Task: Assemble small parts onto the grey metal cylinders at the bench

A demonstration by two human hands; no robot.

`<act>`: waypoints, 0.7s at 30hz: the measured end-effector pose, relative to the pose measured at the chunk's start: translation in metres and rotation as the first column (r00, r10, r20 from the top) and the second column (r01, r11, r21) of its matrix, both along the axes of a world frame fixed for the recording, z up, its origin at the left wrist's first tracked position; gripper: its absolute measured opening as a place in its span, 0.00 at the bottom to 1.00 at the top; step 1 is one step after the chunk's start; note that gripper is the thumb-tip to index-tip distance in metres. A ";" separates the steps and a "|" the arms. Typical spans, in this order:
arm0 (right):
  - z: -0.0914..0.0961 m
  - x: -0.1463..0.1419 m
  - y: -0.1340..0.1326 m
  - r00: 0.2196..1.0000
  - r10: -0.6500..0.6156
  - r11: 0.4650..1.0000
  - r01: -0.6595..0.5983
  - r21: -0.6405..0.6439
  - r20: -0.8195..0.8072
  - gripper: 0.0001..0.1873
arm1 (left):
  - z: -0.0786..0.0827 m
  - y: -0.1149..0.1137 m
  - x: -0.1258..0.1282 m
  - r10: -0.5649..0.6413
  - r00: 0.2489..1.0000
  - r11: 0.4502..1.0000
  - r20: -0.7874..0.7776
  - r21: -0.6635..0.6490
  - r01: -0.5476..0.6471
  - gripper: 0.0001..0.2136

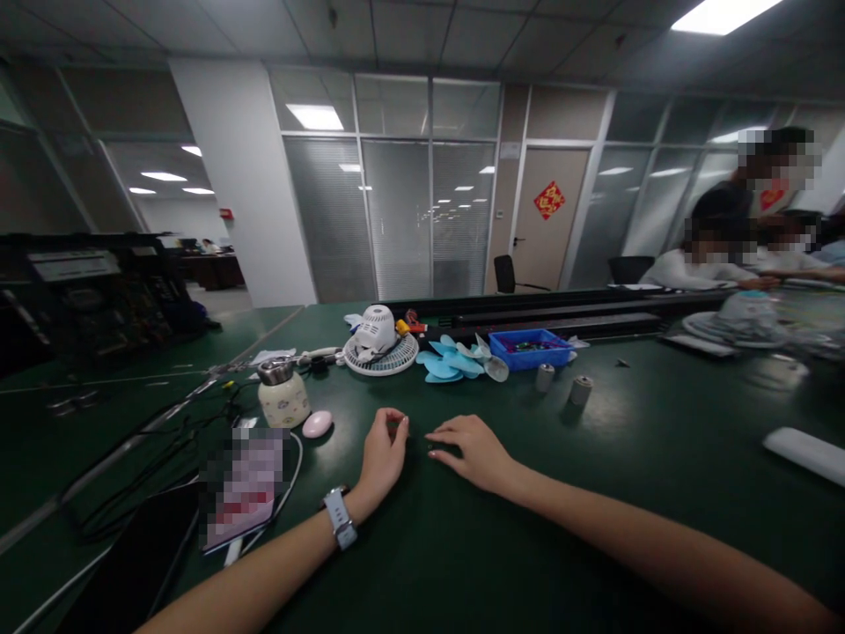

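My left hand (385, 451), with a watch (340, 518) on its wrist, is over the green table (422, 563). Its fingers curl loosely, leaving a gap to the thumb, and I see nothing held. Facing it across a small gap, my right hand (473, 451) has thumb and fingers apart, with nothing clear between them. Left of the hands lie a pink oval object (318, 424) and a cream jar with a metal top (283, 401). Beyond them are a white fan body on its grille (379, 359), light-blue fan blades (449, 359) and two metal cylinders (581, 390).
A blue tray (532, 359) of small parts stands at the back, before dark rails (554, 308). At left are a phone (244, 493), a dark flat device (142, 555) and loose cables (132, 453). Other people (719, 211) are at the right; a white object (805, 449) lies nearer.
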State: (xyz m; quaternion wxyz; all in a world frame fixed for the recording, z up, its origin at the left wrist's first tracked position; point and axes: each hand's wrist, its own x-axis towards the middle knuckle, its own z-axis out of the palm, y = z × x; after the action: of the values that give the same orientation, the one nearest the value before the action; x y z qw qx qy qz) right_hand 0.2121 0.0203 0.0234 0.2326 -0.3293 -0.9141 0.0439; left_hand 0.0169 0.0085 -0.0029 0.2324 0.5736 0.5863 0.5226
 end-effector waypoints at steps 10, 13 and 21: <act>0.037 0.094 0.056 0.902 -0.374 0.906 0.405 0.126 -0.216 0.13 | 0.000 0.001 -0.001 -0.017 0.999 0.998 -0.030 -0.058 0.015 0.15; 0.049 0.171 0.081 0.664 -0.703 0.655 0.744 0.130 -0.255 0.16 | -0.002 0.002 -0.002 -0.020 0.998 0.998 -0.059 -0.066 0.016 0.16; 0.023 0.242 0.101 0.578 -0.810 0.580 0.815 0.014 -0.101 0.19 | -0.010 0.007 -0.007 -0.047 0.997 0.998 -0.065 -0.042 0.045 0.18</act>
State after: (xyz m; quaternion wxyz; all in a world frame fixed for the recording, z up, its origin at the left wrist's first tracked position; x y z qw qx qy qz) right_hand 0.4541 0.1216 0.0466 0.2742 -0.7018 -0.6525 -0.0808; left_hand 0.0104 0.0155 -0.0126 0.2362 0.5993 0.5907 0.4860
